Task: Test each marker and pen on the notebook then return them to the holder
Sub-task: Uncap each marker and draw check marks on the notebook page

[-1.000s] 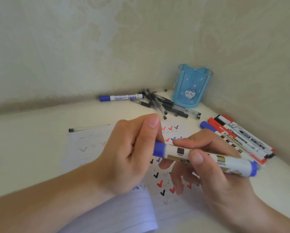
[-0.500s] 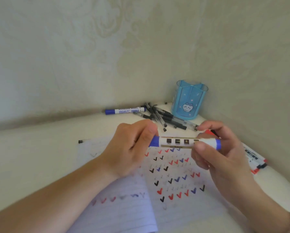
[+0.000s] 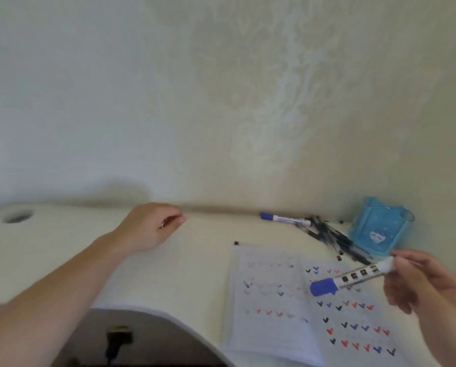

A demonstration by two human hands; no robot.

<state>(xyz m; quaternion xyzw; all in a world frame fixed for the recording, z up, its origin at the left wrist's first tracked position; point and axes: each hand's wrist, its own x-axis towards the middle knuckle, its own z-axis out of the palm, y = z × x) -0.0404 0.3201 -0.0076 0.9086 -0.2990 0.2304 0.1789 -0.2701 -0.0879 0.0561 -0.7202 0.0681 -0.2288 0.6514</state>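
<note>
The blue-capped marker (image 3: pixel 351 279) is held above the open notebook (image 3: pixel 287 292), cap end lowest and pointing left, its white barrel pinched by the fingers of the right hand (image 3: pixel 422 282). The notebook's pages (covered in red, blue and black ticks) lie at the desk's (image 3: pixel 195 260) near right edge. The left hand (image 3: pixel 152 226) rests near the desk's back edge, fingers loosely curled, holding nothing. The blue holder (image 3: pixel 377 229) stands in the back right corner beside a heap of pens (image 3: pixel 332 237) and another marker (image 3: pixel 285 219).

The right hand (image 3: pixel 430 284) holds a blue marker (image 3: pixel 351 278) over the notebook (image 3: pixel 274 300). The left hand (image 3: pixel 152 226) is curled near the back edge of the bench (image 3: pixel 62 250). The holder (image 3: pixel 377 229) stands in the back right corner, pens (image 3: pixel 332 239) beside it.
</note>
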